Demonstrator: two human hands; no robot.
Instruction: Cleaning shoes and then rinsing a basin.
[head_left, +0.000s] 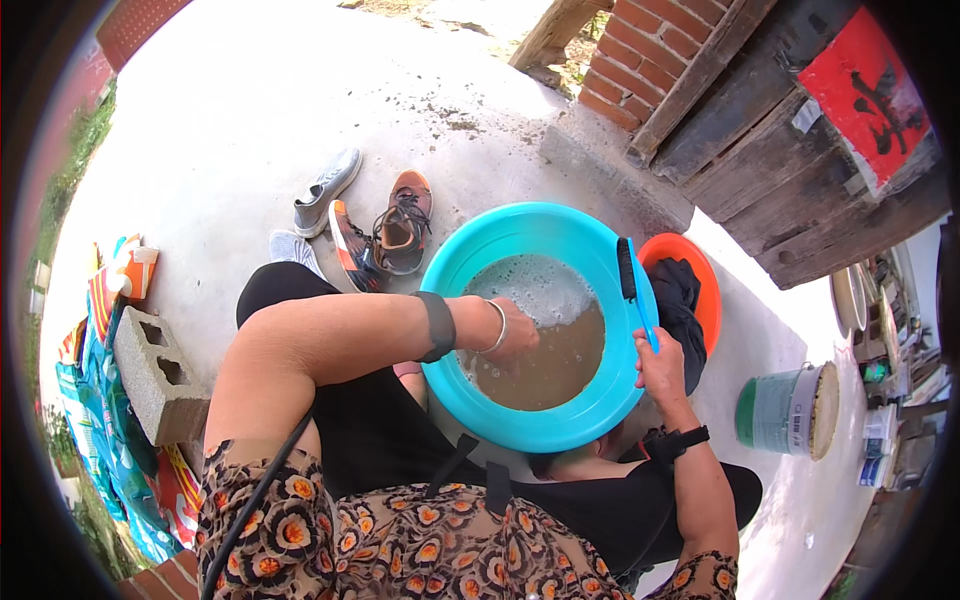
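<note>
A turquoise plastic basin (541, 436) of brown, sudsy water (551, 360) stands before me. My left hand (516, 330) reaches into it, with its fingertips in the murky water, so I cannot see whether they hold anything. White foam (534, 283) floats on the far part of the water. My right hand (661, 367) grips the handle of a blue scrub brush (643, 311) at the basin's right rim. The brush's dark bristles point left, over the inner wall of the basin.
Orange-and-black sneakers (401, 232) and grey slip-on shoes (328, 193) lie beyond my left knee. Dark cloth (675, 315) hangs over an orange basin (711, 300) at right. Farther right is a lidded bucket (784, 412). A concrete block (161, 379) and colourful sacks (112, 442) sit left.
</note>
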